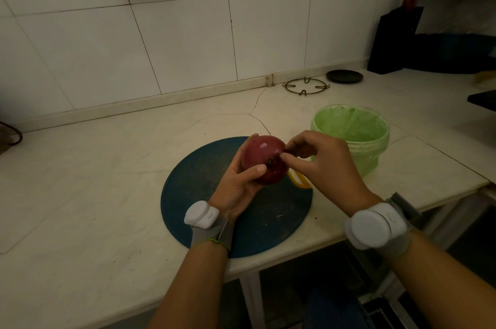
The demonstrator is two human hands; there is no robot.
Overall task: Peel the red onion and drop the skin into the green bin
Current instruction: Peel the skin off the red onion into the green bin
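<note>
A glossy red onion [261, 153] is held above a round dark-blue cutting board [204, 194]. My left hand [239, 183] cups it from below and behind, thumb pressed on its front. My right hand [319, 159] comes in from the right, its thumb and fingertips pinching a dark bit of skin at the onion's right side near the root end. The green bin [367, 141], lined with a green bag, stands on the counter just right of my right hand.
A yellow-orange handle [300, 179] lies on the board under the onion. At the back are a metal pot ring [306, 85], a small dark dish [345, 76] and a black knife block [389, 41]. The counter edge runs close to my wrists.
</note>
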